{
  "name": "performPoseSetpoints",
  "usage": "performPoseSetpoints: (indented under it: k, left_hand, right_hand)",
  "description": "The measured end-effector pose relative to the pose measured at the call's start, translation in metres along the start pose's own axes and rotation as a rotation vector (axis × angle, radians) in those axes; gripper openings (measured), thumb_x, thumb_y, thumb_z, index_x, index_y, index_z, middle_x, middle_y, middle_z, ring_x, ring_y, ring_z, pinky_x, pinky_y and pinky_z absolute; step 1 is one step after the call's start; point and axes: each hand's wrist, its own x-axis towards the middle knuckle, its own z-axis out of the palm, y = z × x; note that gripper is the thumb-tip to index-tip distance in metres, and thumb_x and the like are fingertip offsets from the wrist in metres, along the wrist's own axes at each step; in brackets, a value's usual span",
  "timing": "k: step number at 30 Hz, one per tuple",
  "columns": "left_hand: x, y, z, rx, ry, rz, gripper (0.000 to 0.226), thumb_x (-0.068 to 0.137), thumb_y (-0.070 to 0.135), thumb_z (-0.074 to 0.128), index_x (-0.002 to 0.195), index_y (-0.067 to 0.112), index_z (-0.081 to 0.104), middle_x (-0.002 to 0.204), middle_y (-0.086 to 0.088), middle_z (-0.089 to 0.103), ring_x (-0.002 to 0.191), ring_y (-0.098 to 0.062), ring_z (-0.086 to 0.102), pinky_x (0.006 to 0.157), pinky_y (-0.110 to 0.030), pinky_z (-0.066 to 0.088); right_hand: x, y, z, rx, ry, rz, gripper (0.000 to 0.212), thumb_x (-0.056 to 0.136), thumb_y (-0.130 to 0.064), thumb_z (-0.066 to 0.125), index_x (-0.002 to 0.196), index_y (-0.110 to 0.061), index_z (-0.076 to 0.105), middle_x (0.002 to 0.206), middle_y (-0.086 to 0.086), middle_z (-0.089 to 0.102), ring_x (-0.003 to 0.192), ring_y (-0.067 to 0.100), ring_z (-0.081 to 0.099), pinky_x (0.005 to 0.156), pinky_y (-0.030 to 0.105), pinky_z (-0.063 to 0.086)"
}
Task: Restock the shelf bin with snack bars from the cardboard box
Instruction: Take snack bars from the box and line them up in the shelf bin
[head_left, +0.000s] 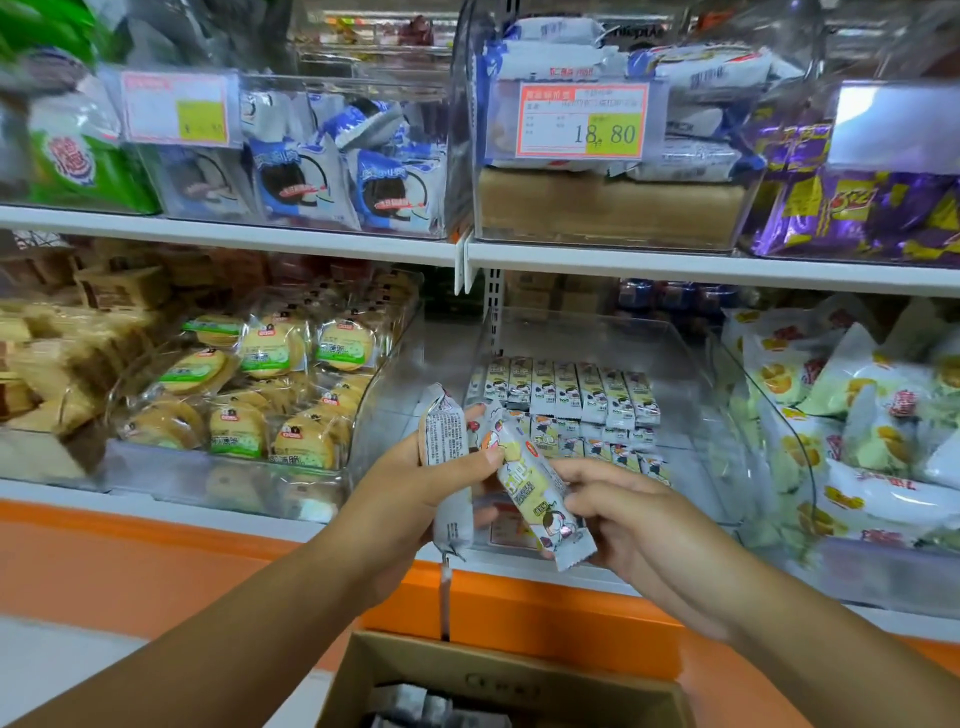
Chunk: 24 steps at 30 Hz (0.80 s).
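Just in front of the lower shelf, mid-frame, the left hand (415, 483) has its grip clamped on an upright bar (445, 434), printed back toward the camera; cannot tell whether more bars sit behind it. Its thumb tip also touches the upper part of an angled bar (535, 493), a yellow-and-white wrapper with a cartoon figure that slants down to the right. The right hand (628, 519) has its grip pinched on that bar's lower end, fingers curled round it. Both hands are over the front edge of the clear shelf bin (691, 415). Stocked bars (566, 389) stand in neat rows at the bin's back left, and its right side is bare. The cardboard box (519, 680) is at the bottom of the frame, below the hands, flaps open, with grey wrapped packs (415, 701) inside. The left neighbour bin holds round cakes (270, 395) and the right one holds yellow-white packets (857, 441). A price tag (582, 119) reading 18.80 is on the upper shelf bin.
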Motion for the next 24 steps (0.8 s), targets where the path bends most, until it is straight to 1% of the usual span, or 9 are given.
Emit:
performPoseSetpoints:
  k: [2, 3, 5, 6, 9, 14, 17, 21, 24]
  left_hand:
    - [0.000, 0.001, 0.000, 0.017, 0.022, -0.003, 0.034, 0.086, 0.013, 0.069, 0.119, 0.018, 0.063, 0.109, -0.005, 0.075, 0.103, -0.023, 0.071, 0.081, -0.038, 0.061]
    - [0.001, 0.001, 0.001, 0.030, 0.036, -0.001, 0.032, 0.087, 0.013, 0.069, 0.118, 0.017, 0.064, 0.108, -0.005, 0.075, 0.103, -0.024, 0.071, 0.084, -0.040, 0.060]
    - [0.003, 0.001, 0.003, 0.054, 0.074, 0.007, 0.030, 0.086, 0.014, 0.071, 0.116, 0.017, 0.065, 0.106, -0.005, 0.076, 0.101, -0.024, 0.072, 0.088, -0.045, 0.059]
    - [0.004, 0.001, 0.004, 0.061, 0.093, 0.011, 0.030, 0.085, 0.015, 0.072, 0.115, 0.018, 0.066, 0.105, -0.004, 0.076, 0.100, -0.023, 0.072, 0.089, -0.047, 0.058]
    - [0.006, -0.001, 0.005, 0.086, 0.120, 0.018, 0.028, 0.083, 0.018, 0.074, 0.111, 0.019, 0.067, 0.101, -0.003, 0.077, 0.096, -0.022, 0.073, 0.088, -0.048, 0.058]
    - [0.005, -0.001, 0.006, 0.165, 0.114, 0.043, 0.021, 0.086, 0.017, 0.072, 0.105, 0.024, 0.066, 0.095, 0.001, 0.078, 0.087, -0.017, 0.075, 0.080, -0.038, 0.061]
    - [0.005, -0.001, 0.004, 0.270, 0.153, 0.070, 0.018, 0.086, 0.022, 0.073, 0.100, 0.029, 0.064, 0.087, 0.001, 0.077, 0.074, -0.014, 0.074, 0.079, -0.038, 0.061]
    - [0.003, 0.000, 0.003, 0.421, 0.164, 0.132, 0.015, 0.087, 0.033, 0.070, 0.099, 0.027, 0.062, 0.058, 0.008, 0.064, 0.053, -0.004, 0.058, 0.052, -0.014, 0.046]
    - [0.002, 0.002, 0.003, 0.447, 0.137, 0.082, 0.008, 0.091, 0.033, 0.064, 0.094, 0.028, 0.059, 0.067, 0.003, 0.064, 0.058, -0.004, 0.060, 0.055, -0.018, 0.048]
  right_hand:
    - [0.002, 0.001, 0.001, -0.036, -0.005, 0.002, 0.034, 0.095, -0.006, 0.045, 0.109, -0.021, 0.072, 0.109, 0.015, 0.070, 0.093, 0.027, 0.062, 0.089, 0.046, 0.048]
    - [0.004, 0.001, 0.003, -0.097, 0.024, -0.007, 0.033, 0.096, -0.010, 0.046, 0.113, -0.027, 0.069, 0.107, 0.007, 0.072, 0.093, 0.022, 0.065, 0.090, 0.044, 0.051]
    - [0.006, 0.003, 0.005, -0.308, 0.090, -0.079, 0.035, 0.092, -0.023, 0.059, 0.122, -0.041, 0.057, 0.102, -0.016, 0.069, 0.091, 0.003, 0.067, 0.080, 0.029, 0.054]
    - [0.007, 0.005, 0.004, -0.381, 0.100, -0.130, 0.043, 0.087, -0.028, 0.067, 0.123, -0.046, 0.052, 0.102, -0.019, 0.065, 0.091, 0.001, 0.067, 0.078, 0.027, 0.054]
    - [0.010, 0.013, 0.004, -0.454, 0.154, -0.252, 0.049, 0.079, -0.027, 0.076, 0.112, -0.054, 0.052, 0.099, -0.014, 0.058, 0.092, 0.015, 0.067, 0.083, 0.041, 0.056]
    - [0.013, 0.007, -0.003, -0.544, 0.316, -0.325, 0.038, 0.083, -0.016, 0.073, 0.104, -0.044, 0.057, 0.090, -0.012, 0.060, 0.084, 0.009, 0.062, 0.070, 0.028, 0.056]
    - [0.023, -0.002, -0.026, -0.504, 0.507, -0.276, 0.031, 0.087, -0.018, 0.068, 0.112, -0.035, 0.058, 0.092, -0.008, 0.060, 0.078, 0.006, 0.061, 0.063, 0.025, 0.049]
    - [0.034, 0.002, -0.053, -0.699, 0.580, -0.128, 0.030, 0.091, -0.026, 0.064, 0.120, -0.030, 0.059, 0.099, -0.006, 0.058, 0.085, 0.014, 0.060, 0.055, 0.021, 0.040]
    - [0.043, 0.009, -0.055, -0.807, 0.579, -0.064, 0.025, 0.088, -0.032, 0.067, 0.112, -0.031, 0.062, 0.098, 0.001, 0.061, 0.073, 0.012, 0.057, 0.054, 0.022, 0.036]
